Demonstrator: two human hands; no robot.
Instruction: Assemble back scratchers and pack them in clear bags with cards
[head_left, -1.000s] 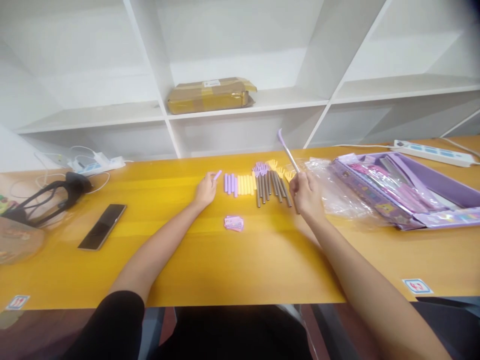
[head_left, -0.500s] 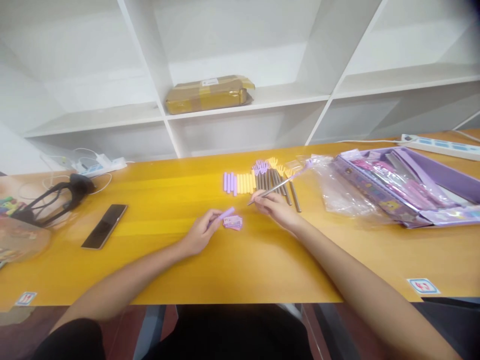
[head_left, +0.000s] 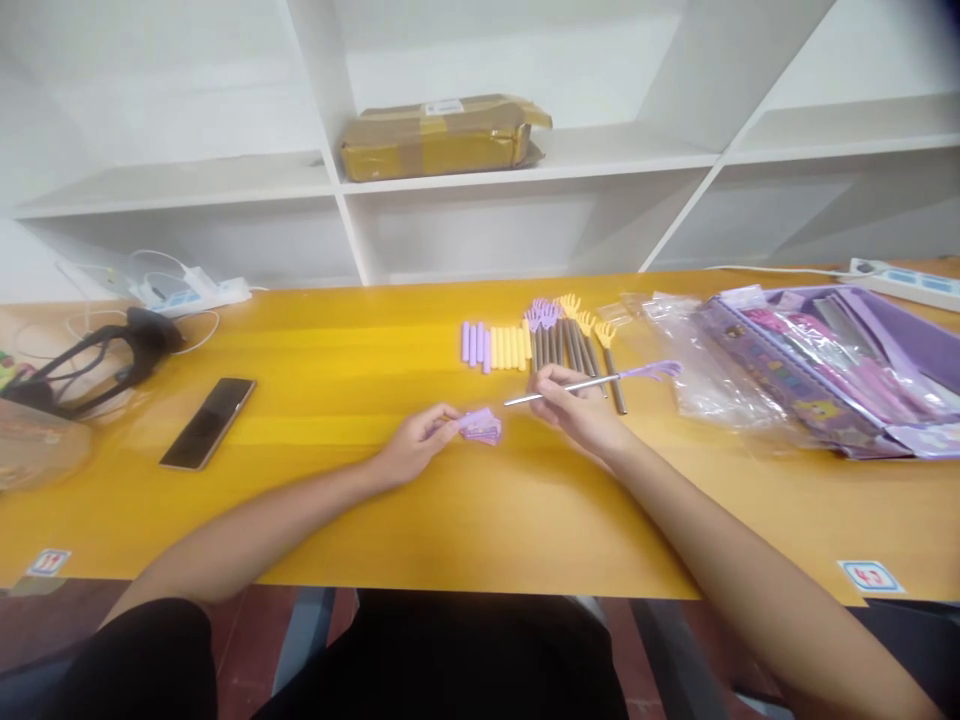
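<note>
Since a second ago, the left hand [head_left: 418, 442] has come down from beside the row of tubes to the stack of small cards [head_left: 486, 432], and the back scratcher [head_left: 601, 381] has swung from upright to nearly level. The left hand pinches a lilac tube [head_left: 474, 417], blurred against the cards near the centre of the frame; whether it touches them I cannot tell. The right hand [head_left: 576, 410], right of centre, grips the back scratcher by its metal rod, the bare end pointing left toward the cards and the lilac claw to the right. Just above the hands lie three lilac tubes [head_left: 479, 344] and, beside them, a row of yellow tubes [head_left: 508, 348]. Next to these, more back scratchers [head_left: 575, 340] lie with lilac and yellow claws pointing up the frame. At the right of the frame, a clear plastic bag [head_left: 716, 375] lies beside an open purple box [head_left: 765, 355] holding pink packets [head_left: 844, 365]. A smartphone [head_left: 208, 423] lies at the left, and a taped cardboard box [head_left: 439, 142] sits on the white shelf [head_left: 630, 152] at upper centre
</note>
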